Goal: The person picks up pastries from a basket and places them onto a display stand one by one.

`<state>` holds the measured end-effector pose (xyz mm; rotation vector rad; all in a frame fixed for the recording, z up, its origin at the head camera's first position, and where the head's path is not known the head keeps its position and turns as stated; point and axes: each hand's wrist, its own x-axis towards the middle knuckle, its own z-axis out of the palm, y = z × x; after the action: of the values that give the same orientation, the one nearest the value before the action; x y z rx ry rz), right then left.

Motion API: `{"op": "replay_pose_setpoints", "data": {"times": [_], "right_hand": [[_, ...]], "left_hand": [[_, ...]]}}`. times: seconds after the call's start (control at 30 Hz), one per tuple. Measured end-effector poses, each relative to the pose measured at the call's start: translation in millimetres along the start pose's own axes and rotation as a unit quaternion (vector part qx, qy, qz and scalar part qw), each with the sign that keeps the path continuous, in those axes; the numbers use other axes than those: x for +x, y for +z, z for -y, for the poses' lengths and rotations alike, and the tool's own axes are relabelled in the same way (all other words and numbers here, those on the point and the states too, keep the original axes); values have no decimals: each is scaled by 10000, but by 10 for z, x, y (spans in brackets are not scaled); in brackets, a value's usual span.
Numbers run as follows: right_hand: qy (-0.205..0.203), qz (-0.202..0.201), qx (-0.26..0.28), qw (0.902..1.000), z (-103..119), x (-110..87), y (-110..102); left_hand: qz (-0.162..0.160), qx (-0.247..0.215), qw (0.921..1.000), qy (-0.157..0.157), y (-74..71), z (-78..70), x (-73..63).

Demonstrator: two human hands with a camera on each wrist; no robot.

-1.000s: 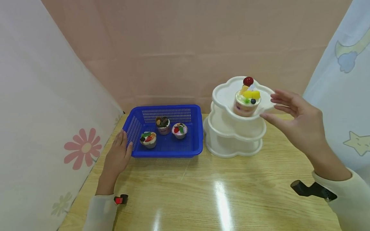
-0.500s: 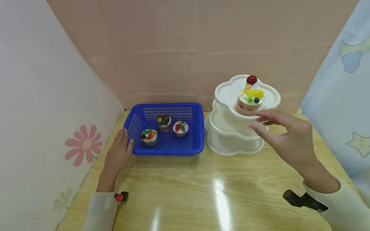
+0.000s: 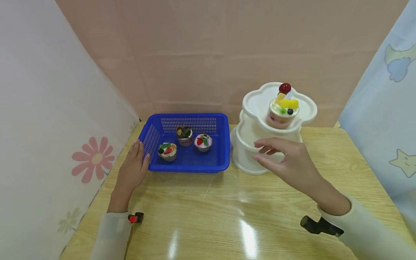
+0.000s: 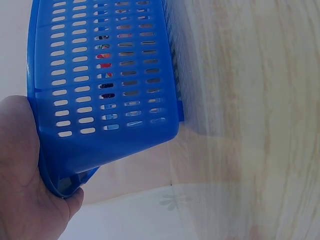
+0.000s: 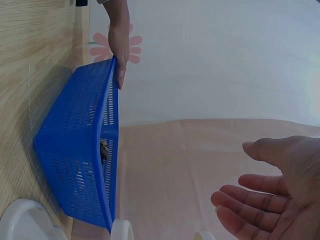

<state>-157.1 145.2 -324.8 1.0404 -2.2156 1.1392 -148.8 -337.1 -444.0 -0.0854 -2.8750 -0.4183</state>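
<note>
My left hand rests on the left rim of a blue plastic basket, fingers laid straight along it. The left wrist view shows the palm against the rim at the basket's corner. Three dessert cups are in the basket: a chocolate-topped one, a strawberry-topped one and a fruit-topped one. My right hand hovers in front of a white tiered stand, holding nothing, thumb and fingers apart. A larger fruit dessert cup stands on the stand's top tier.
Both items stand on a wooden table. A pink-brown backdrop rises behind. A white flower-patterned cloth hangs at the left and a pale blue cloth at the right.
My right hand has moved left and down, from beside the top-tier dessert cup to in front of the lower tiers. My left hand stays on the basket rim.
</note>
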Motion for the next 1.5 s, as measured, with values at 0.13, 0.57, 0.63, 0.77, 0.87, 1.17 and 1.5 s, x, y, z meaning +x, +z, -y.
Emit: {"op": "replay_pose_setpoints", "data": {"times": [0.13, 0.57, 0.63, 0.77, 0.87, 1.17, 1.5], "right_hand": [[213, 356, 61, 9991, -54, 24, 174], [785, 1429, -31, 9866, -168, 101, 648], [827, 1526, -74, 9848, -182, 135, 715], [882, 1624, -147, 9827, -254, 187, 864], [853, 1607, -175, 9832, -326, 220, 973], [1090, 1804, -87, 9775, -455, 388, 1207], [1116, 2226, -194, 9683, -563, 576, 1410]], "left_hand": [[33, 15, 10000, -47, 6, 4, -11], [-35, 37, 10000, -17, 38, -7, -8], [-36, 22, 10000, -35, 34, -5, -9], [48, 25, 9999, -85, 34, -6, -13], [125, 38, 9999, -112, 34, -16, -15], [140, 80, 9998, -115, 15, -33, -7], [33, 29, 10000, -56, 10, -16, -3]]}}
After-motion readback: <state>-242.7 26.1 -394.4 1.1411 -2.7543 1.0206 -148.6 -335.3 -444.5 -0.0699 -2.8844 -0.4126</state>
